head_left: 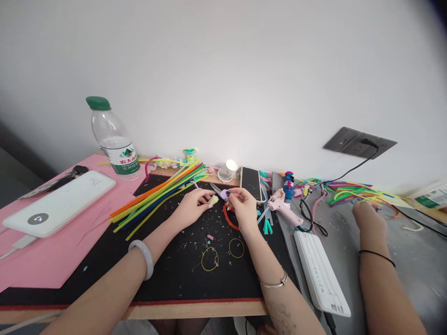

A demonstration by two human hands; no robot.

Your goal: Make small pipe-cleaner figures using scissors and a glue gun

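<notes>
My left hand (194, 204) is closed over the black mat, with a small pale yellow fuzzy piece (213, 200) between its fingertips. A short gap away, my right hand (244, 207) pinches a small lilac fuzzy piece (225, 194) with something dark at its edge. Under and beside my right hand lie scissors with red handles (228, 218), their blades partly hidden by the fingers. Left of my left hand is a bundle of colourful pipe cleaners (157, 197). Two thin rings (210, 259) and small scraps lie below my hands on the black mat (174, 284).
A water bottle (117, 139) and a white power bank (59, 200) stand at left. Behind my hands are a paper cup (227, 171) and a phone (250, 181). A pink glue gun (284, 208), cables and another power bank (321, 272) lie right. Another person's hand (370, 223) reaches in.
</notes>
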